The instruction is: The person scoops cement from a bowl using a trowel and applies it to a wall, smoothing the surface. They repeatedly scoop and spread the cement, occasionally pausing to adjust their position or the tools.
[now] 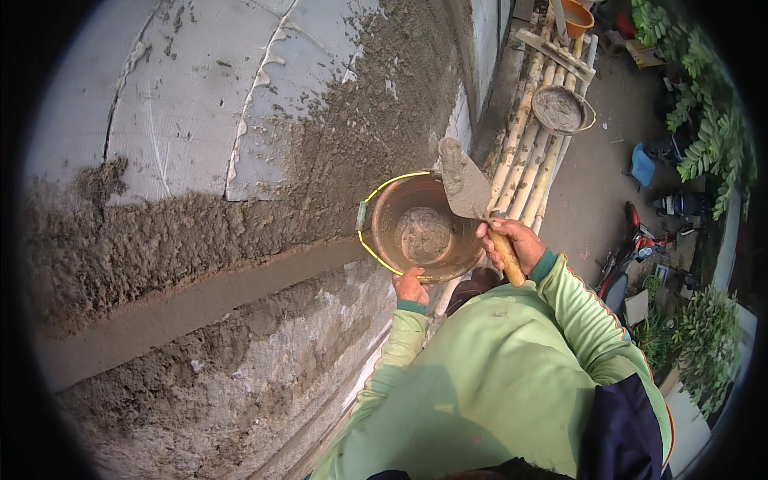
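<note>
My right hand (516,246) is closed round the wooden handle of a trowel (466,182). Its metal blade, smeared with grey mortar, is raised over the right rim of a bucket (387,210). My left hand (411,286) grips the near rim of that bucket, fingers partly hidden by the edge. Some mortar (425,235) lies at the bucket's bottom, and its yellow wire handle hangs to the left side. Beside the bucket, the wall (240,248) carries rough wet mortar below and to the right of pale blocks (192,96).
A scaffold of bamboo poles (520,152) runs ahead beside the wall, high above the ground. On it stand a mortar-filled bucket (560,110) and, farther off, an orange bucket (574,18). Down at the right are a red motorcycle (640,240), a blue chair (642,166) and leafy plants (708,348).
</note>
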Available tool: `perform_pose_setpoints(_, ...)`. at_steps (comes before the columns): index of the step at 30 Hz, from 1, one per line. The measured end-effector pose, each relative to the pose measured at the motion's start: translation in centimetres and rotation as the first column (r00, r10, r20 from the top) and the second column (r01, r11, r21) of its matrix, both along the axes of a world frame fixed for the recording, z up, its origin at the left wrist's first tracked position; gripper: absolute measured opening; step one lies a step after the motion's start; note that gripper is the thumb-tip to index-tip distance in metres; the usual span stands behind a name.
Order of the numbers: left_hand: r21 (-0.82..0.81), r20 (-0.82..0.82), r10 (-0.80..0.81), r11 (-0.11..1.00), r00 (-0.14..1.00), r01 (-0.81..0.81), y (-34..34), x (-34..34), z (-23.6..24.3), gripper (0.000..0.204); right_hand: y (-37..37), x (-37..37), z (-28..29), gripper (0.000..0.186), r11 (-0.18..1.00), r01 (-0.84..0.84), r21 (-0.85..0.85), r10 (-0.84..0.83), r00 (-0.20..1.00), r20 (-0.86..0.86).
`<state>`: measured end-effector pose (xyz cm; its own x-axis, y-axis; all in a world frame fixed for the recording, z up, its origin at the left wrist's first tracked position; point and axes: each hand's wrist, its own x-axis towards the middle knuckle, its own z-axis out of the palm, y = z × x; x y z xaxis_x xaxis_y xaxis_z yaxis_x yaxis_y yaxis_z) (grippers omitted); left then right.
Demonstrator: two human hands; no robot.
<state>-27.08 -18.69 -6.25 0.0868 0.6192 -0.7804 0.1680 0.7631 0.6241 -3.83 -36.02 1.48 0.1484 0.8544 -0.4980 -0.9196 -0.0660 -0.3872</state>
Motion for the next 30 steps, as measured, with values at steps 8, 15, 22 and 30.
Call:
perform_pose_setpoints(8,-0.043,-0.218,0.205,0.975,0.954,-0.219,-1.2,-11.3,-4.2,0.059,13.6,2.5,-4.9,0.024,0.595,0.782,-0.186,-0.638,0.601,0.482)
perform_pose_setpoints(15,-0.021,-0.128,0.205,0.978,0.97,-0.21,-3.0,-12.3,-3.5,0.054,23.0,5.5,8.7,0.034,0.841,0.461,0.284,-0.524,0.565,0.637)
perform_pose_setpoints(22,0.114,0.158,0.083,0.988,0.984,-0.102,-1.9,-5.7,-0.9,0.059,6.4,5.4,4.4,0.035,0.912,-0.132,-0.389,0.411,0.321,0.853)
perform_pose_setpoints(30,0.346,0.292,-0.309,0.916,0.905,0.201,2.1,2.2,1.5,0.04,9.3,1.6,-9.3,0.03,0.675,0.085,-0.733,0.718,-0.303,0.626)
